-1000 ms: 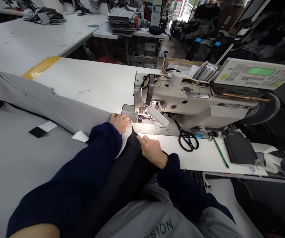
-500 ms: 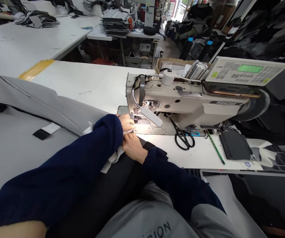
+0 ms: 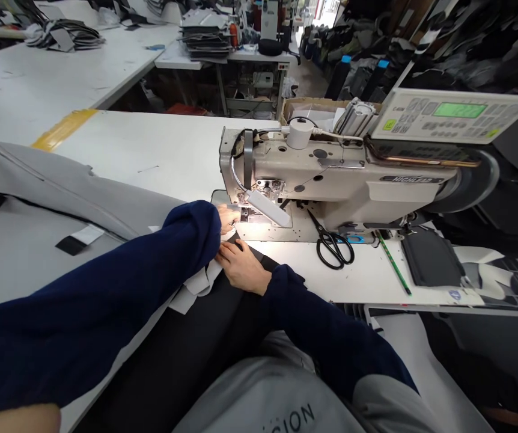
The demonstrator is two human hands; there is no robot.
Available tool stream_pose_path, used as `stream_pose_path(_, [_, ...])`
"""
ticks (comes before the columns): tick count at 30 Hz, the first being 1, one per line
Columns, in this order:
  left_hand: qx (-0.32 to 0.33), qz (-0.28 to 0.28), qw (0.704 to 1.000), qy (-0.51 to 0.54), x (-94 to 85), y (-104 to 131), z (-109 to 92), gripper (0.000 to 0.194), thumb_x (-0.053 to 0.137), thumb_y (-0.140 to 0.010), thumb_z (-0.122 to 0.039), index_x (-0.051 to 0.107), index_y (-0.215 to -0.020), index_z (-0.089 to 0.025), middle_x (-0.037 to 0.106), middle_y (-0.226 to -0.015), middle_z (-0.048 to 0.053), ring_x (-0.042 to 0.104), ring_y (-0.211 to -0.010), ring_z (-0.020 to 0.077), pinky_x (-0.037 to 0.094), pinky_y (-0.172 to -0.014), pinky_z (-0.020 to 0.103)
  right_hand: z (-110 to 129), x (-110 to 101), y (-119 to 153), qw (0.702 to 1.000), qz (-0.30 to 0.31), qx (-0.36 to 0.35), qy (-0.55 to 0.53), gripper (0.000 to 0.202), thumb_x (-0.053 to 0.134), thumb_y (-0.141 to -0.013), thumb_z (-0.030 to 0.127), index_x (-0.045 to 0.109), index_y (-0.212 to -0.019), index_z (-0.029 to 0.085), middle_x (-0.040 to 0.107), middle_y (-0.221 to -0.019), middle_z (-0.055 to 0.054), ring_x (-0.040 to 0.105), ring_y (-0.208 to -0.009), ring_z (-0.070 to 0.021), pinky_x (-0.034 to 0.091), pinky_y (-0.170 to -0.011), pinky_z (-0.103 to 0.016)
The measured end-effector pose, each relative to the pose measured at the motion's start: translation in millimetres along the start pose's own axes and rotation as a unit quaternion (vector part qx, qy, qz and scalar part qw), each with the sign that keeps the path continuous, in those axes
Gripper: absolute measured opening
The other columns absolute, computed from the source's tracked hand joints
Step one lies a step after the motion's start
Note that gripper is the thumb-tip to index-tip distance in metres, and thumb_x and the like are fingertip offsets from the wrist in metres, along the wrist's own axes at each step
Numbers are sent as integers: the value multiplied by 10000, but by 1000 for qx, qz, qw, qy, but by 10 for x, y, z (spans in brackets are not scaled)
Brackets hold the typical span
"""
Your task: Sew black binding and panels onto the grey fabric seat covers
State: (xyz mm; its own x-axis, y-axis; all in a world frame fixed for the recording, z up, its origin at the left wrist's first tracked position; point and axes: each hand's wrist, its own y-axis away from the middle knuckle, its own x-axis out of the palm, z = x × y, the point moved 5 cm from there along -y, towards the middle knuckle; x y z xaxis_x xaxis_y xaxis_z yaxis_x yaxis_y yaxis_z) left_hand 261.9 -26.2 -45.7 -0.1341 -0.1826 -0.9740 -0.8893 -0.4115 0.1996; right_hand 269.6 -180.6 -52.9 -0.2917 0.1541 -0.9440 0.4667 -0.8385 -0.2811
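My left hand [image 3: 228,219] is closed on the edge of the grey fabric [image 3: 124,210], close to the presser foot of the sewing machine [image 3: 286,168]. Just in front of it, my right hand [image 3: 243,268] grips the dark fabric [image 3: 205,325] with bent fingers; a pale strip of cloth [image 3: 198,281] hangs beside it. The dark piece runs down over my lap, while the grey piece spreads across the table to the left. A lamp lights the sewing spot. My sleeve and fingers hide part of the seam.
Black scissors [image 3: 332,245] lie on the table right of the needle area, with a green pencil [image 3: 394,263] and a dark flat piece [image 3: 431,257] farther right. A control panel [image 3: 452,115] tops the machine. Stacked pieces [image 3: 205,37] stand behind.
My left hand and forearm have shifted slightly left with the grey fabric. My right hand's thumb has come apart from its fingers. The view has turned a little.
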Motion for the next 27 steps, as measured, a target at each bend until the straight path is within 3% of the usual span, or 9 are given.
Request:
stream_pose_path(4, [-13,-1,1000,-5,91,37,34,214,556,-763,-291,653,-922,-186,641,-960,104,528,-977,305,398,-765,373,3,3,7,1000,15,-9,-2,440,460,-854,184,446,-1288,120,447,-1357,-168,334,-1270,-295,278,-1012,-554])
stream_pose_path(9, [-18,-26,999,28,174,103,80,273,461,-824,-303,644,-969,-161,639,-985,94,556,-909,241,408,-851,353,-26,4,38,999,-6,-3,-40,393,465,-827,147,513,-1217,145,486,-1340,-136,368,-1248,-265,240,-1044,-540])
stream_pose_path(12, [-53,-65,993,86,184,177,128,264,448,-806,-291,635,-957,-183,637,-1001,62,558,-923,221,421,-865,334,-158,-27,70,989,-62,106,-85,332,402,-843,95,573,-1120,161,548,-1263,-101,435,-1177,-215,325,-988,-422])
stream_pose_path(16, [-60,-81,984,146,174,230,133,246,457,-774,-289,621,-932,-196,635,-996,45,562,-940,213,429,-875,334,-378,-76,108,947,-105,289,-91,359,395,-860,137,518,-1197,136,558,-1167,-126,491,-1058,-226,401,-856,-356])
stream_pose_path(22, [-66,-94,969,217,148,275,177,251,455,-746,-327,603,-886,-181,629,-917,45,573,-870,206,433,-831,332,-548,-50,-65,930,-52,345,-117,292,403,-909,234,492,-1180,170,630,-1028,-74,578,-959,-212,421,-803,-315])
stream_pose_path(27, [-33,-78,942,324,232,278,271,305,460,-757,-428,583,-869,-173,618,-803,31,567,-769,185,452,-735,302,-625,9,-191,915,-9,384,-121,231,393,-926,311,490,-1100,193,669,-913,-50,632,-811,-220,412,-679,-291])
